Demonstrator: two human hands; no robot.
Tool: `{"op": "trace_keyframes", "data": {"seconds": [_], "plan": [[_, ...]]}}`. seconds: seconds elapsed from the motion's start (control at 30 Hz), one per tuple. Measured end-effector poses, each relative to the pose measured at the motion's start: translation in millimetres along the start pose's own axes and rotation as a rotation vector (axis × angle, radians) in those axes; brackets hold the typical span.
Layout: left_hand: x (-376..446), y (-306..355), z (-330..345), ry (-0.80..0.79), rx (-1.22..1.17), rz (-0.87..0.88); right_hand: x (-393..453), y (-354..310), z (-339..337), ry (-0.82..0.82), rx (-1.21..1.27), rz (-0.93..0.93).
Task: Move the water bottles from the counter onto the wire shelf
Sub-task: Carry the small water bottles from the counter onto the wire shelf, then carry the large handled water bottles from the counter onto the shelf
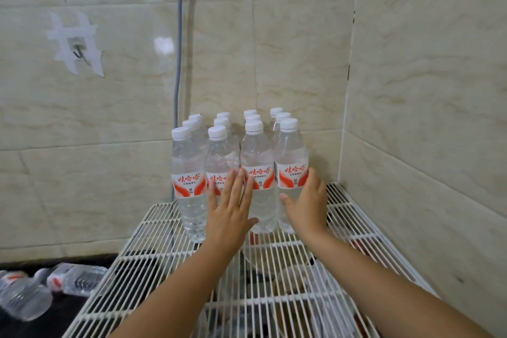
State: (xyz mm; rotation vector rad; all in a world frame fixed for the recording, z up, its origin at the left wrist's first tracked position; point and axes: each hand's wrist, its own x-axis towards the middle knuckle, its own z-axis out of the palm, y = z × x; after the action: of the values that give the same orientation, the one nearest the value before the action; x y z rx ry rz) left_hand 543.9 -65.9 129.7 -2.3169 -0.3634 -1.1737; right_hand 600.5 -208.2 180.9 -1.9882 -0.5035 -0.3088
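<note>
Both hands were up at the front row of water bottles (236, 170) standing on the white wire shelf (354, 217), packed into the tiled corner. Looked like four columns, three deep, all upright with white caps.

The left hand (233, 208) was flat and open, fingers straight and close together, laid against the fronts of the two middle bottles of the row, not gripping anything. The right hand (307, 203) was open too, cupped around the side of the front right bottle (290, 173), thumb stretched out low across its front; I couldn't tell if it was actually squeezing it or only resting there.

Labels were white with orange-red swooshes and red Chinese characters, 娃哈哈 (Wahaha). There was smaller print underneath, too small to read.

Well down and to the left of the left hand, more of the same bottles (74, 278) were lying on their sides on the dark counter (63, 307), kind of blurry. Up left of the hands, a small hook (78, 50) was stuck to the tile wall (425, 90) with white tape strips, and a grey cable (179, 35) ran down behind the bottles.
</note>
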Motion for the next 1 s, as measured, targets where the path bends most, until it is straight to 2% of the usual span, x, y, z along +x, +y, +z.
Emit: {"op": "trace_keyframes", "data": {"seconds": [0.17, 0.3, 0.43, 0.53, 0.6, 0.63, 0.7, 0.87, 1.0], "plan": [[-1.8, 4.0, -2.3, -0.079, -0.011, -0.003, -4.0, 3.1, 4.8, 0.057, -0.067, -0.045], [-0.6, 6.2, -5.1, -0.064, 0.022, -0.014, -1.4, 3.9, 0.2, 0.014, -0.125, -0.038], [1.7, 3.2, -19.4, -0.084, -0.073, 0.023, -3.7, -6.7, -12.0, -0.011, -0.321, -0.026], [-1.2, -17.9, -43.2, -0.198, -0.130, 0.003, -15.5, -23.1, -16.8, 0.011, -0.492, -0.122], [-11.9, -40.2, -73.0, -0.220, -0.143, -0.035, -30.6, -36.0, -12.6, 0.039, -0.513, -0.252], [-20.5, -53.0, -87.0, -0.305, -0.160, -0.066, -40.0, -43.5, -9.6, 0.045, -0.521, -0.316], [-48.8, -85.4, -109.8, -0.469, -0.110, -0.128, -65.3, -63.5, 0.0, -0.054, -0.542, -0.372], [-161.1, -193.0, -168.9, -0.482, -0.015, -0.248, -154.7, -146.7, 58.6, -0.291, -0.509, -0.462], [-239.7, -263.5, -224.7, -0.652, 0.012, -0.351, -230.2, -204.4, 115.2, -0.427, -0.521, -0.507]]}}
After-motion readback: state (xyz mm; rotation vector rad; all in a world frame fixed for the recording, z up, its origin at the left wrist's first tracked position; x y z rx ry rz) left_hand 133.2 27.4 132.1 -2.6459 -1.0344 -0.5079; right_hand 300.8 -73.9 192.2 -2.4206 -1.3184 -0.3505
